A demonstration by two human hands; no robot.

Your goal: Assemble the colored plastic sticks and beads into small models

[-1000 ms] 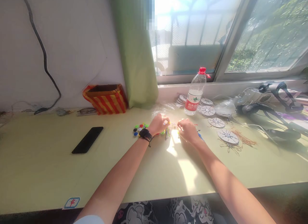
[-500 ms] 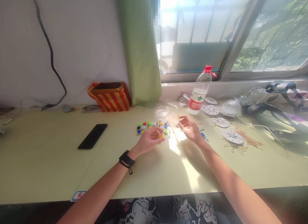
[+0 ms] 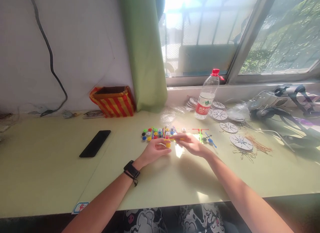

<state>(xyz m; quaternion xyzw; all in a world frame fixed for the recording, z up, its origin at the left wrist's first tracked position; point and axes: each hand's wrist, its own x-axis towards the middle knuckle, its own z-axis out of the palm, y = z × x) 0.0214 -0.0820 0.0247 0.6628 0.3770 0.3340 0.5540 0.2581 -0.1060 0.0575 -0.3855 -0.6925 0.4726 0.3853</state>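
Note:
My left hand [image 3: 155,150], with a black band on its wrist, is closed in a pinch around a small yellow round plastic piece [image 3: 168,145]. My right hand [image 3: 190,145] has its fingers closed on a thin yellow plastic stick [image 3: 175,139], which lies level and reaches to the left fingertips. Just behind the hands lie rows of small coloured round pieces [image 3: 144,134], partly covered by the fingers. A white round piece [image 3: 183,130] sits apart from them. Beyond my right hand are a red stick [image 3: 197,129], a green stick [image 3: 200,135] and a blue arrow-ended stick [image 3: 211,141].
A clear bottle [image 3: 205,99] with a red cap stands at the back. Several slotted white discs [image 3: 241,142] and brown strands [image 3: 260,144] lie to the right, near black straps [image 3: 272,114]. On the left are a phone [image 3: 95,144] and a striped box [image 3: 115,104].
My right hand has moved left and down, bringing the yellow stick from upright to level at my left fingertips. The left hand, with the yellow round piece, has barely moved.

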